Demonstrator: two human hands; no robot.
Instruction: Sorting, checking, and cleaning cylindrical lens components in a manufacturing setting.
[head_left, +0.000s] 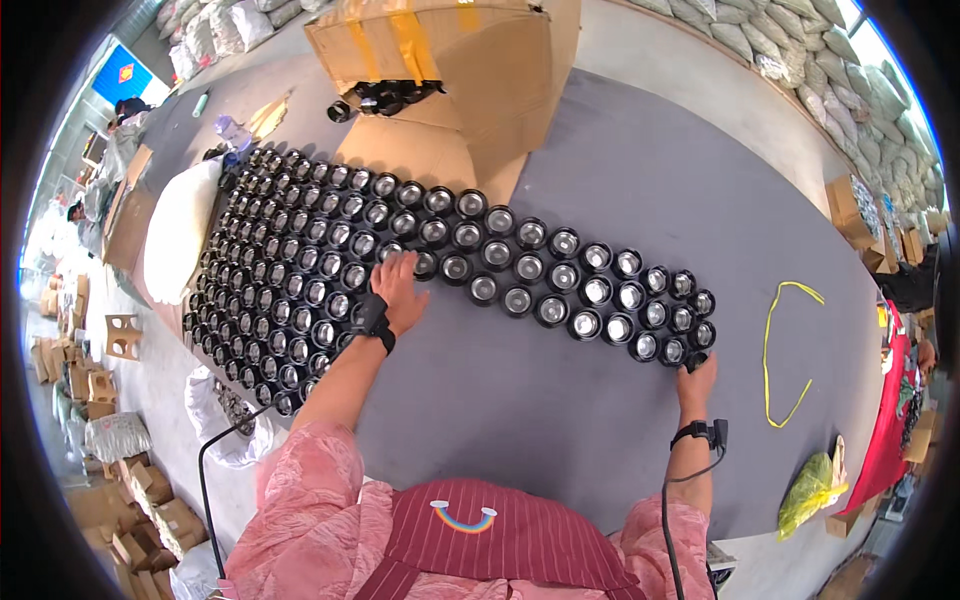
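Many black round cup-like parts [528, 267] with shiny silvery insides stand in close rows on the grey tabletop [480, 390]. A broad block of them fills the left side, and a narrower band runs on to the right. My left hand [399, 292] lies palm down at the lower edge of the rows, fingers stretched out and touching the parts there. At the right end of the band, my right hand [698, 380] has its fingers closed around a black round part [696, 361], which they partly hide. Both wrists wear black straps.
An open cardboard box [480, 75] lies at the far side, with loose black parts [385, 97] at its mouth. A white sack [180, 232] stands left of the rows. A yellow strap [768, 350] and a yellow-green plastic bag [808, 492] lie to the right.
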